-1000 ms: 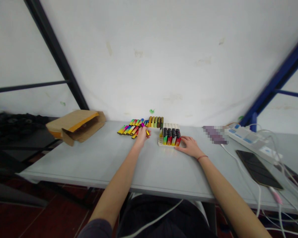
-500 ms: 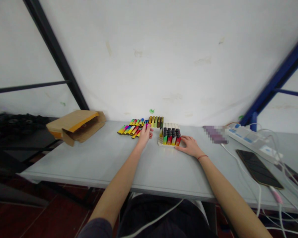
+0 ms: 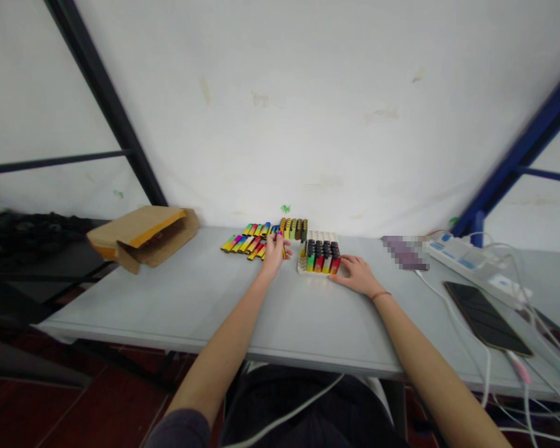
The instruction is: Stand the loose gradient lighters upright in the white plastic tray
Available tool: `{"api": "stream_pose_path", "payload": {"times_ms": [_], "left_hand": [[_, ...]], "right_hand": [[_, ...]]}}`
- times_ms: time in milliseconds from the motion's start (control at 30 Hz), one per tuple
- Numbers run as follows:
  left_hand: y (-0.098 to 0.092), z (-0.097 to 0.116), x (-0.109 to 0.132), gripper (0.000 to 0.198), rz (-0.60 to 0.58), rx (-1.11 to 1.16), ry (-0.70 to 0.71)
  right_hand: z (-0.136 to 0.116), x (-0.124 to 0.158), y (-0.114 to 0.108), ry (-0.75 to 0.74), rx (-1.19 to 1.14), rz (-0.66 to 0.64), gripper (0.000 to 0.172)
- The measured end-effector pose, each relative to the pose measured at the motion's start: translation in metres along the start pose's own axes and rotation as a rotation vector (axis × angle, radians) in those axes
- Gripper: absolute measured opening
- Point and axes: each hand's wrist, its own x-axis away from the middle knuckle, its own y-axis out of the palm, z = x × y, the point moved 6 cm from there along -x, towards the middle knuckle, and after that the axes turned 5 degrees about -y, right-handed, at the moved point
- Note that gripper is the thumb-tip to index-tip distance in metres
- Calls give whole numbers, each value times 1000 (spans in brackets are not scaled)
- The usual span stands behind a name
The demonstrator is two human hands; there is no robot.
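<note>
My left hand (image 3: 274,254) is closed around a lighter (image 3: 279,234), whose purple end shows above the fingers; the palm hides most of it. A white tray (image 3: 303,269) stands in front, with upright black-topped lighters (image 3: 323,256) in red, green and yellow packed in rows. Slots along its left side hold no lighters in front. At the tray's right front corner, my right hand (image 3: 358,275) grips the side, thumb at the front edge and fingers along the right. Loose multicoloured lighters (image 3: 242,244) lie in rows left of my left hand.
Behind the tray, a block of upright yellow-green lighters (image 3: 293,229) stands beside another white tray (image 3: 323,236). An open cardboard box (image 3: 142,233) lies at left. A phone (image 3: 488,317), a power strip (image 3: 476,264) and white cables occupy the right. A wall backs the table (image 3: 205,298).
My left hand has shifted slightly right and turned, with its fingers spread a little more and yellow showing beside them. My right hand has stayed at the tray.
</note>
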Motion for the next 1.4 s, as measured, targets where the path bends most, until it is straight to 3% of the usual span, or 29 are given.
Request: {"api": "stream_pose_path", "payload": {"times_ms": [167, 267, 467, 767, 1033, 1200, 1400], "left_hand": [[5, -3, 1, 27, -65, 145, -61], [7, -8, 2, 37, -96, 192, -157], [7, -9, 4, 46, -30, 189, -139], [13, -28, 9, 62, -93, 122, -286], [12, -37, 7, 51, -19, 95, -323], [11, -35, 8, 42, 36, 72, -289], [10, -32, 11, 39, 65, 126, -272]], "right_hand": [[1, 0, 1, -2, 4, -1, 68], [1, 0, 1, -2, 2, -2, 69], [1, 0, 0, 0, -2, 3, 67], [0, 1, 0, -5, -2, 0, 67], [0, -7, -1, 48, 18, -77, 86], [-1, -13, -6, 56, 12, -158, 85], [1, -11, -3, 58, 6, -115, 83]]}}
